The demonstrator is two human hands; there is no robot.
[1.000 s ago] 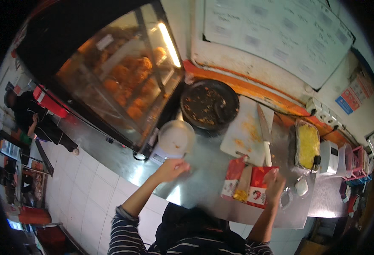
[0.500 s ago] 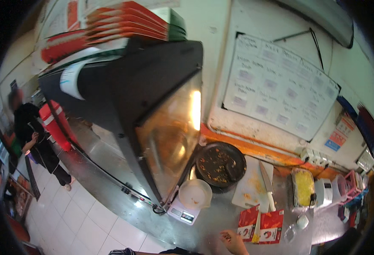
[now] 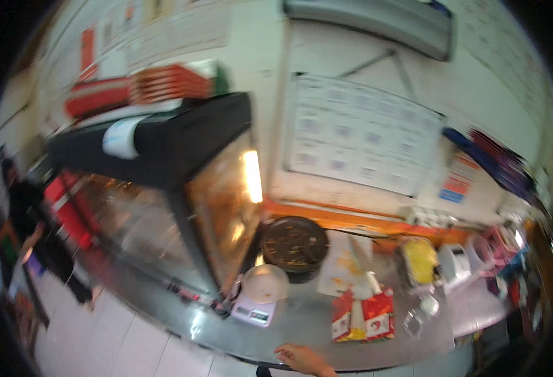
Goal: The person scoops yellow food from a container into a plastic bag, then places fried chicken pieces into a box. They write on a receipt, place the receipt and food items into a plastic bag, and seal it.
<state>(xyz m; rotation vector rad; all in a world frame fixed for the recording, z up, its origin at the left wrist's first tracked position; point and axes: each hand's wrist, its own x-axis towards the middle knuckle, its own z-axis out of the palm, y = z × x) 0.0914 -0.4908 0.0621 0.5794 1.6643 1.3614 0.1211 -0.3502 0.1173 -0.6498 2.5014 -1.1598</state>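
Note:
My right hand [image 3: 303, 359] is low over the front edge of the steel counter [image 3: 226, 336], its fingers pointing left and apart, with nothing seen in them. The picture is smeared by motion. Nearest to it are two red and white printed packets [image 3: 377, 315] with a yellow strip between them. To the upper left, a pale round bowl [image 3: 265, 283] rests on a lilac kitchen scale [image 3: 253, 312]. Behind the bowl is a black pan [image 3: 295, 244] with food bits in it. A knife [image 3: 372, 279] lies across a stained white cutting board [image 3: 336, 264]. My left hand is out of view.
A lit black display warmer [image 3: 182, 182] with red boxes [image 3: 169, 83] on top fills the left. At right sit a yellow-filled container [image 3: 420, 261], a white device [image 3: 455, 262] and clear small cups [image 3: 413, 323]. A person [image 3: 38, 220] in dark clothes stands far left.
The view has swung, so the warmer, counter and whiteboard appear shifted left. My right hand has come further left, away from the packets, and more of it shows.

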